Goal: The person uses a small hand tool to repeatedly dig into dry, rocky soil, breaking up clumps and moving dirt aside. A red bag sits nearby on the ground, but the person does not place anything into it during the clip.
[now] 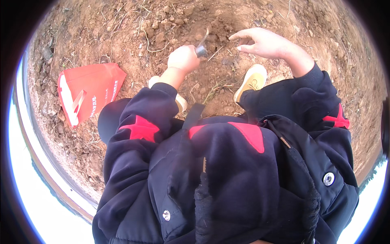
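My left hand (184, 58) is closed around a small metal hand tool (201, 50). A grey socket and a thin, curved blade stick out beyond the fist, with the blade end close to the loose soil; the handle is hidden in my grip. My right hand (266, 43) hovers over the ground to the right of the tool. Its fingers reach left, apart from the thumb, and I see nothing held in it. Between and beyond the hands lies broken brown soil (227, 24) with clods.
A red bag (95, 89) with a white opening lies on the ground at the left. My yellow shoes (254, 77) stand just below the hands. Dry roots and stalks (148, 42) are scattered over the soil, and some grass (213, 91) lies between my feet.
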